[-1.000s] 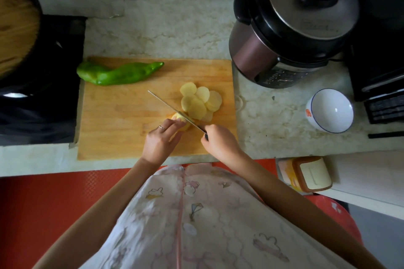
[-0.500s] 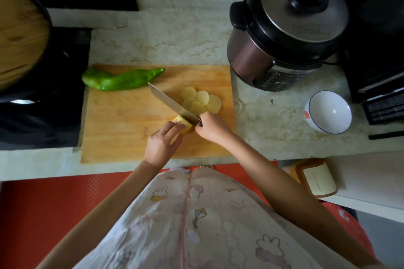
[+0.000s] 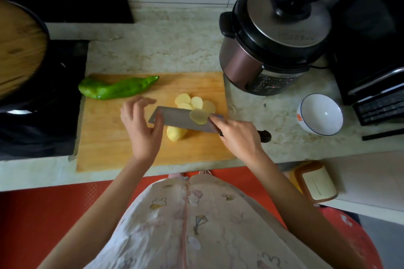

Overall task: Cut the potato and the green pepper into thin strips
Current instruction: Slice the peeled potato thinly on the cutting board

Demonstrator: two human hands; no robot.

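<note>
A wooden cutting board (image 3: 105, 137) lies on the counter. The whole green pepper (image 3: 115, 89) rests along its far left edge. Several round potato slices (image 3: 192, 102) are fanned out at the board's far right. The uncut potato end (image 3: 176, 133) lies near the middle. My right hand (image 3: 238, 133) grips the handle of a cleaver (image 3: 175, 118), whose blade is turned flat with one potato slice (image 3: 199, 116) stuck on it. My left hand (image 3: 142, 124) hovers with spread fingers, its thumb at the blade's tip.
A pressure cooker (image 3: 273, 35) stands just right of the board's far corner. A white bowl (image 3: 320, 113) sits to the right, in front of a black appliance (image 3: 376, 54). A black stove with a wooden-lidded pot (image 3: 19, 48) is on the left.
My right hand has lifted the cleaver off the potato and turned it flat, carrying a slice. My left hand has let go of the potato end and opened beside the blade.
</note>
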